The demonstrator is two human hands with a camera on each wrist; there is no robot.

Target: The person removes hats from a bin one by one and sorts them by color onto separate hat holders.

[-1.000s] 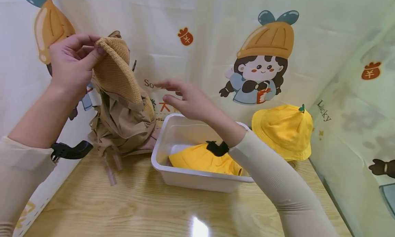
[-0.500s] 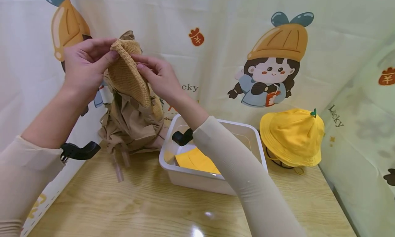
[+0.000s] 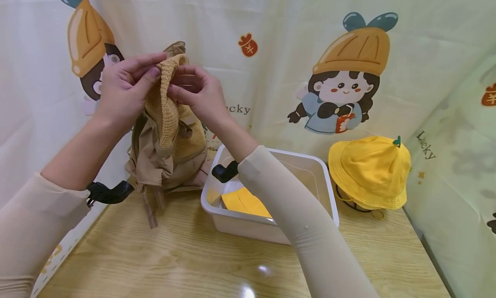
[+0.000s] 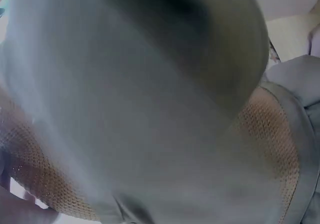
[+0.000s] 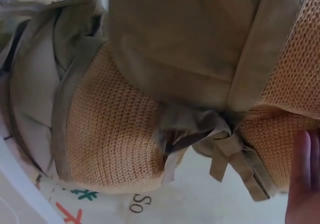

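Note:
A soft brown cloth bag (image 3: pixel 155 160), shaped like a backpack, stands at the back left with tan woven parts. My left hand (image 3: pixel 129 85) pinches its raised woven edge (image 3: pixel 167 113) near the top. Across from it, my right hand (image 3: pixel 205 93) holds the same edge between thumb and fingers. In the right wrist view, a rounded cloth flap (image 5: pixel 185 44) hangs above a tied cloth bow (image 5: pixel 230 149), beside a woven panel (image 5: pixel 115 129). Fingers (image 5: pixel 302 169) show at that view's right side. Blurred cloth (image 4: pixel 140 109) fills most of the left wrist view, hiding the left fingertips.
A white plastic bin (image 3: pixel 248 233) stands under my right forearm with yellow cloth (image 3: pixel 244 202) in it. At the back right, a yellow bucket hat (image 3: pixel 370 171) with a green sprout sits on a dark wire stand (image 3: pixel 354 206). Printed curtains (image 3: pixel 271 74) enclose the wooden table (image 3: pixel 186 259).
My right hand has come in from the right and taken hold of the woven edge. Both hands have moved slightly right in the view, and the woven edge now hangs more upright and narrower.

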